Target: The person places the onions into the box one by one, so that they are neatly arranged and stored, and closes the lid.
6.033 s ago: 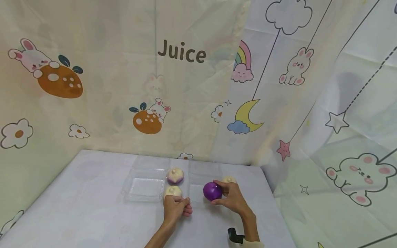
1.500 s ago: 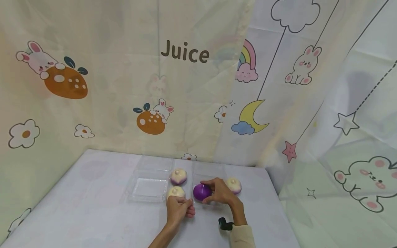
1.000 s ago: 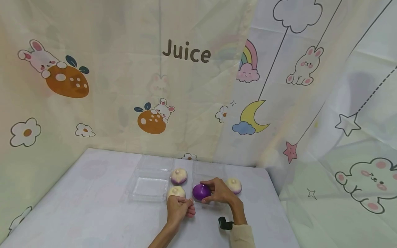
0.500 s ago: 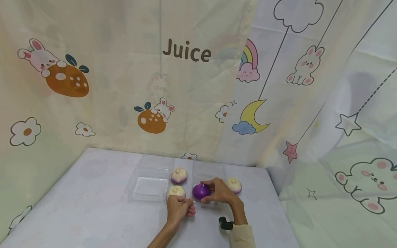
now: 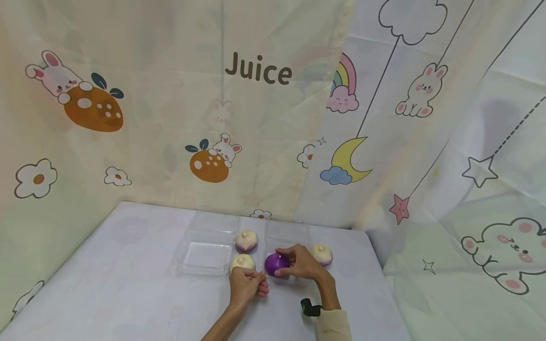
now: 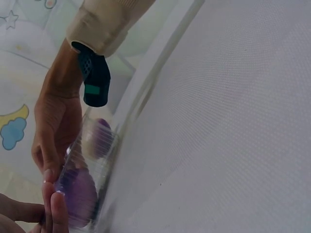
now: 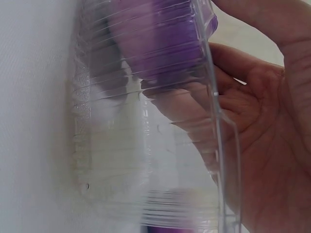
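My right hand (image 5: 303, 262) grips a shiny purple onion-shaped thing (image 5: 276, 264) between thumb and fingers. It sits low in the front left of the right-hand clear plastic container (image 7: 214, 116), and shows through the ribbed wall in both wrist views. My left hand (image 5: 245, 286) is at that container's near left corner, its fingertips (image 6: 59, 213) pinching the rim beside the purple thing. Just beyond the left hand lies a round cream-and-purple thing (image 5: 242, 261) with a nub on top, partly hidden by the fingers. A similar cream-and-purple thing (image 5: 246, 240) lies behind it.
Left of these stands a second clear plastic container (image 5: 179, 260) with nothing in its tray. Another cream-and-purple round thing (image 5: 322, 255) lies right of my right hand. A dark camera (image 5: 310, 308) sits on the right wrist. A printed curtain (image 5: 149, 94) hangs behind the white table (image 5: 106, 284).
Since six seconds ago, my right hand has carried the purple thing left, to the container's front left. Over the last second both hands stay nearly still. The left hand keeps its place throughout.
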`<state>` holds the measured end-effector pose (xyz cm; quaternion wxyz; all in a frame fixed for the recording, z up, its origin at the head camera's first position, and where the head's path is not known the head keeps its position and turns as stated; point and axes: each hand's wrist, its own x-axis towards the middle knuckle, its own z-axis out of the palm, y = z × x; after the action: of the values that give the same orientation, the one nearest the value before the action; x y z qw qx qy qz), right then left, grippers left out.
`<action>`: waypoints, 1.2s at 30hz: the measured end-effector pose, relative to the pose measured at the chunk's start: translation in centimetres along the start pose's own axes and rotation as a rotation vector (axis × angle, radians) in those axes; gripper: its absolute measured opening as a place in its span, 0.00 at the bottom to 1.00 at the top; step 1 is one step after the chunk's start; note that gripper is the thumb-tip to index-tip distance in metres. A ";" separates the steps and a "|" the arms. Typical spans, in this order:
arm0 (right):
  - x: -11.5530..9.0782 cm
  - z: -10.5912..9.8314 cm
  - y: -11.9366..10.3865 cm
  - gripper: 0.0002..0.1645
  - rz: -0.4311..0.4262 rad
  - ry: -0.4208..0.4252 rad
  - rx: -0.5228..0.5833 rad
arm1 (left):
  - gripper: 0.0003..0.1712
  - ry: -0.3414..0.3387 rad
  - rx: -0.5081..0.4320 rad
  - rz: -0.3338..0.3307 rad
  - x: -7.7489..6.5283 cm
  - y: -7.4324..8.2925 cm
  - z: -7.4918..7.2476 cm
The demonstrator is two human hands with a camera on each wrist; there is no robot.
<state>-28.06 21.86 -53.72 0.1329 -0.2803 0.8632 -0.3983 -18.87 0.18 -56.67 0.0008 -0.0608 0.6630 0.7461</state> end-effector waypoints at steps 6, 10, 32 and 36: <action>-0.1 -0.1 0.0 0.48 0.007 0.007 0.022 | 0.12 -0.003 0.001 -0.007 0.0 0.1 0.0; -0.1 -0.1 0.1 0.48 0.003 0.012 0.021 | 0.13 -0.004 -0.004 -0.001 0.0 0.1 0.1; -1.1 -0.9 -0.5 0.52 0.021 0.105 0.047 | 0.12 0.002 -0.006 -0.003 0.0 -0.1 0.1; -1.4 -1.3 -0.6 0.51 0.018 0.115 0.040 | 0.12 0.001 -0.007 -0.001 0.1 0.0 0.1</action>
<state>-27.28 23.13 -52.41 0.0924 -0.2466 0.8637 -0.4297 -18.95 0.27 -56.71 0.0007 -0.0613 0.6604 0.7484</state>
